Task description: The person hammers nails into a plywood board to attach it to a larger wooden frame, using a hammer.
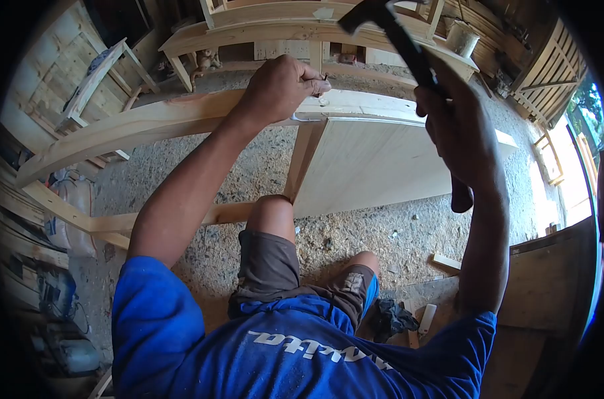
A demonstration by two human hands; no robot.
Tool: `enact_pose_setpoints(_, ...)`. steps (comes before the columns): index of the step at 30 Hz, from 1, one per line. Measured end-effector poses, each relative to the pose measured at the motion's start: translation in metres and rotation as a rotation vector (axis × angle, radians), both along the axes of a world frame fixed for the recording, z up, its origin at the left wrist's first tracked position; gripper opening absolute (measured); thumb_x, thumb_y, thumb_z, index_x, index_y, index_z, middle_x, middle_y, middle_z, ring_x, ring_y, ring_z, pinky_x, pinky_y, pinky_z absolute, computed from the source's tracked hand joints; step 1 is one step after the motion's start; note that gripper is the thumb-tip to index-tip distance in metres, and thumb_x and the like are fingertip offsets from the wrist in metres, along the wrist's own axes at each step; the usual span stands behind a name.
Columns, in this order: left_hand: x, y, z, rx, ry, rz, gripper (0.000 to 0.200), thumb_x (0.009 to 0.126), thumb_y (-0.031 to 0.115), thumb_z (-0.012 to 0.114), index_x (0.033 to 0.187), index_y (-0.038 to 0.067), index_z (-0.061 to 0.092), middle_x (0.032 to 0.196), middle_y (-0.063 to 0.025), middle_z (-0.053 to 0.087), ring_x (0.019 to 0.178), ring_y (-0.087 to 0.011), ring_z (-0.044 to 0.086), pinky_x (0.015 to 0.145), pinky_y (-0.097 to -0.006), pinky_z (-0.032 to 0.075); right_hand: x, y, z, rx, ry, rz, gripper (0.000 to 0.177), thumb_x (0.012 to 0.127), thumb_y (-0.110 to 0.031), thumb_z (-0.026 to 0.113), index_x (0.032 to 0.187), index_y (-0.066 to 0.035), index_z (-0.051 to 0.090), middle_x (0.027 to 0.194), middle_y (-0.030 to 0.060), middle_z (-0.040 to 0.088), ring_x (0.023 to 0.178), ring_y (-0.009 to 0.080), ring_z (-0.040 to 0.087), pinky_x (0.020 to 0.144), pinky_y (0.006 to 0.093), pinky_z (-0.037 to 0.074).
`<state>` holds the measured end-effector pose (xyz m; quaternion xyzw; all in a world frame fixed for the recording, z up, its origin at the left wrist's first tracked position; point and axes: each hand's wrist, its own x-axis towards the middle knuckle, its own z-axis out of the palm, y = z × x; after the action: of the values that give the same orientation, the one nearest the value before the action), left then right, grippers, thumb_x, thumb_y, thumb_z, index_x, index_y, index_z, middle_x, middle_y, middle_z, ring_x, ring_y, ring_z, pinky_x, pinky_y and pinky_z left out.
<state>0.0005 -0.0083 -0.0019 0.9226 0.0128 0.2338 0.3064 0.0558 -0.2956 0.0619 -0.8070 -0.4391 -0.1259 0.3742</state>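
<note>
My left hand point(280, 88) is closed in a pinch over the top rail of a wooden frame point(149, 114). A small dark nail point(326, 78) shows at its fingertips. My right hand point(463, 130) is wrapped round the handle of a black claw hammer point(408, 52), raised above the rail with its head up and to the left. Below the rail, a pale wooden panel point(375, 166) fills the frame's right part, beside an upright post point(305, 156). My knee touches or nearly touches the lower rail.
A long wooden bench-like piece point(262, 33) stands beyond the frame, with a bucket point(461, 38) at its right. A slatted panel point(548, 73) leans at the far right. Wood shavings cover the floor point(248, 166). A black bag point(391, 319) and offcuts lie near my legs.
</note>
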Motion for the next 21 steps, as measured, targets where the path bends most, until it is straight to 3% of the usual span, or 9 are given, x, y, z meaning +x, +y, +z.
enact_pose_setpoints(5, -0.043, -0.030, 0.010, 0.314, -0.666, 0.033, 0.039, 0.088, 0.025, 0.084, 0.118, 0.002, 0.072, 0.086, -0.0089, 0.068, 0.077, -0.0164, 0.063, 0.074, -0.0359, 0.053, -0.014, -0.022, 0.030, 0.050, 0.084, -0.080, 0.047, 0.105, -0.016, 0.058, 0.150, -0.010, 0.052, 0.079, 0.0027, 0.063, 0.059, 0.0075, 0.056, 0.055, 0.0288, 0.046)
enact_pose_setpoints(9, -0.085, -0.042, -0.129, -0.130, -0.405, 0.119, 0.067, 0.081, 0.041, 0.090, 0.123, -0.002, 0.061, 0.106, -0.0141, 0.067, 0.096, -0.0206, 0.064, 0.085, -0.0401, 0.054, -0.018, -0.033, 0.041, 0.082, 0.197, -0.130, 0.047, 0.105, -0.016, 0.058, 0.151, -0.009, 0.051, 0.080, 0.0007, 0.062, 0.057, 0.0032, 0.052, 0.050, 0.0235, 0.043)
enact_pose_setpoints(13, -0.017, -0.047, -0.145, -0.273, -0.593, -0.023, 0.072, 0.082, 0.043, 0.089, 0.127, -0.003, 0.059, 0.113, -0.0162, 0.068, 0.108, -0.0264, 0.066, 0.092, -0.0416, 0.054, -0.023, -0.035, 0.049, 0.170, 0.125, -0.100, 0.047, 0.105, -0.014, 0.058, 0.151, -0.007, 0.051, 0.080, 0.0000, 0.061, 0.056, 0.0038, 0.052, 0.049, 0.0231, 0.043)
enact_pose_setpoints(15, -0.008, -0.045, -0.148, -0.354, -0.423, 0.003, 0.087, 0.074, 0.061, 0.087, 0.128, -0.002, 0.061, 0.116, -0.0216, 0.069, 0.110, -0.0384, 0.069, 0.094, -0.0458, 0.055, -0.025, -0.039, 0.064, 0.335, -0.047, -0.079, 0.046, 0.105, -0.013, 0.058, 0.150, -0.006, 0.051, 0.081, 0.0004, 0.061, 0.056, 0.0056, 0.052, 0.050, 0.0240, 0.044)
enact_pose_setpoints(17, -0.003, -0.041, -0.152, -0.346, -0.454, 0.026, 0.084, 0.075, 0.060, 0.088, 0.128, 0.001, 0.061, 0.115, -0.0206, 0.070, 0.108, -0.0389, 0.069, 0.093, -0.0449, 0.055, -0.014, -0.074, 0.104, 0.301, -0.462, -0.243, 0.035, 0.109, -0.022, 0.052, 0.134, 0.001, 0.063, 0.074, -0.0005, 0.057, 0.056, 0.0070, 0.050, 0.052, 0.0256, 0.043)
enact_pose_setpoints(18, -0.004, -0.041, -0.151, -0.371, -0.431, 0.023, 0.082, 0.075, 0.059, 0.088, 0.127, 0.001, 0.062, 0.115, -0.0206, 0.070, 0.108, -0.0393, 0.069, 0.093, -0.0450, 0.055, -0.026, -0.062, 0.124, 0.592, -0.448, -0.128, 0.026, 0.111, -0.029, 0.045, 0.102, -0.007, 0.055, 0.064, -0.0023, 0.050, 0.052, 0.0068, 0.048, 0.055, 0.0240, 0.052)
enact_pose_setpoints(19, -0.005, -0.041, -0.153, -0.400, -0.403, 0.019, 0.081, 0.075, 0.059, 0.088, 0.126, 0.001, 0.062, 0.116, -0.0205, 0.070, 0.108, -0.0396, 0.069, 0.092, -0.0450, 0.056, -0.033, -0.047, 0.136, 0.876, -0.423, -0.010, 0.048, 0.112, -0.036, 0.038, 0.071, -0.014, 0.048, 0.054, -0.0042, 0.043, 0.047, 0.0066, 0.047, 0.058, 0.0223, 0.061)
enact_pose_setpoints(20, -0.005, -0.042, -0.154, -0.404, -0.398, 0.018, 0.081, 0.075, 0.059, 0.088, 0.126, 0.001, 0.062, 0.116, -0.0205, 0.070, 0.108, -0.0396, 0.069, 0.092, -0.0450, 0.056, 0.024, -0.082, 0.113, 0.880, -0.418, 0.294, 0.031, 0.109, -0.026, 0.050, 0.113, 0.000, 0.067, 0.070, -0.0005, 0.055, 0.055, 0.0089, 0.050, 0.053, 0.0259, 0.042)
enact_pose_setpoints(21, -0.004, -0.041, -0.155, -0.381, -0.412, 0.037, 0.080, 0.075, 0.059, 0.088, 0.124, 0.001, 0.063, 0.114, -0.0201, 0.071, 0.106, -0.0393, 0.070, 0.090, -0.0446, 0.056, 0.015, -0.076, 0.106, 0.798, -0.351, -0.312, 0.028, 0.109, -0.025, 0.050, 0.096, -0.004, 0.064, 0.070, 0.0010, 0.054, 0.061, 0.0124, 0.053, 0.057, 0.0293, 0.045)
